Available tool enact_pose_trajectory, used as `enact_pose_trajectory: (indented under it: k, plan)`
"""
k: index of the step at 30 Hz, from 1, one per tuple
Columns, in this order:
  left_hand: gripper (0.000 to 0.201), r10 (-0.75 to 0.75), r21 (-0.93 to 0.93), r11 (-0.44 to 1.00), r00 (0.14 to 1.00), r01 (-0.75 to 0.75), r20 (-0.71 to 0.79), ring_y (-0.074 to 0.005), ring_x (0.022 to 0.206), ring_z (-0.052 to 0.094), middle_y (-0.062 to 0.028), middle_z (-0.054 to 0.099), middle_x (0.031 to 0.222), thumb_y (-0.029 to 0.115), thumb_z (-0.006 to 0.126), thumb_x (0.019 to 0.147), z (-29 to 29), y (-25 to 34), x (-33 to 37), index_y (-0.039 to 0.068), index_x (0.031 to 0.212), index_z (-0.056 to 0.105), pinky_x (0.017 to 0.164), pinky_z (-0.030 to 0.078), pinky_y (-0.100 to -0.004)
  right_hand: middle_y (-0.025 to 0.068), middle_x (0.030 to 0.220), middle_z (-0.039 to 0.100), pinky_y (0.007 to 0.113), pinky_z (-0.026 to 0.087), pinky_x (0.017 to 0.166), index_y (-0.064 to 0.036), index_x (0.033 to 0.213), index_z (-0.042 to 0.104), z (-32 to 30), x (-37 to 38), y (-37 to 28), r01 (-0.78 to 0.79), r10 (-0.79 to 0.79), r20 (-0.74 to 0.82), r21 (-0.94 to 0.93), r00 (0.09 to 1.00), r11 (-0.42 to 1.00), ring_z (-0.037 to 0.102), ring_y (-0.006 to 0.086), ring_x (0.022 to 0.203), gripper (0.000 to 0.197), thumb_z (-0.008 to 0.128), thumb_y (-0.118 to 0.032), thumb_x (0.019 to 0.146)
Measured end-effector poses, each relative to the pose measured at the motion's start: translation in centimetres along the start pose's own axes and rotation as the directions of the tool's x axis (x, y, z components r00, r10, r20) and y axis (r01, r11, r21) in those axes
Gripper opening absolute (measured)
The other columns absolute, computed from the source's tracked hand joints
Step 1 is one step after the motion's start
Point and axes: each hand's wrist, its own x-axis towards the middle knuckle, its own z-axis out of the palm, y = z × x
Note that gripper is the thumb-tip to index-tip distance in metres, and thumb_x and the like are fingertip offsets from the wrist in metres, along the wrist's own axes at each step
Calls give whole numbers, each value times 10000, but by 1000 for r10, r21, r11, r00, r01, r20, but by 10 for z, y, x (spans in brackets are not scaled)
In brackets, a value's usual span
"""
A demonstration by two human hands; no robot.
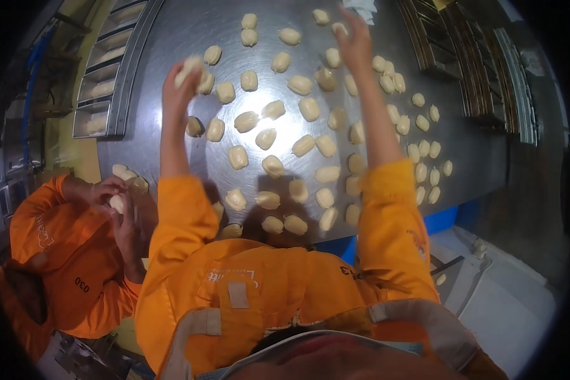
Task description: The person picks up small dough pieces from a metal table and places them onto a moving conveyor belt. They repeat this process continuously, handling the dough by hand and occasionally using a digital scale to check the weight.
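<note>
My left hand is closed around a pale dough piece above the left part of the metal table; the piece is slightly blurred. Another dough piece lies right beside these fingers. Farther off on the right, my right hand reaches over the table with its fingers apart. A small dough piece shows next to its thumb and fingers; whether they touch it is hard to make out. Many short, rounded dough pieces are spread over the tabletop between and below my arms.
Metal pans holding dough stand along the left edge. Stacked pans are at the far right, and a white cloth lies at the back. At lower left, a co-worker in orange handles dough. A white bin stands lower right.
</note>
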Motion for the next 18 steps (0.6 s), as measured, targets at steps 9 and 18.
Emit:
enact_pose_trajectory:
  k: [9,18]
  plan:
    - [690,119,866,492,978,92,-171,-384,1074,596,-235,627,1147,533,734,697,41,-75,223,13,1138,626,894,482,-427,162,1232,511,391,384,1011,-55,1132,617,-155,-293,-121,-468,460,167,13,872,883,494,331,1176,281,570,-28,856]
    - [721,-221,705,676,972,214,-83,-352,1180,537,-253,565,1246,563,534,851,90,-126,205,-18,1278,519,965,431,-406,139,1106,561,325,450,847,-55,1025,646,-279,-439,-185,-701,679,-222,-32,700,713,547,266,1045,192,536,-4,876]
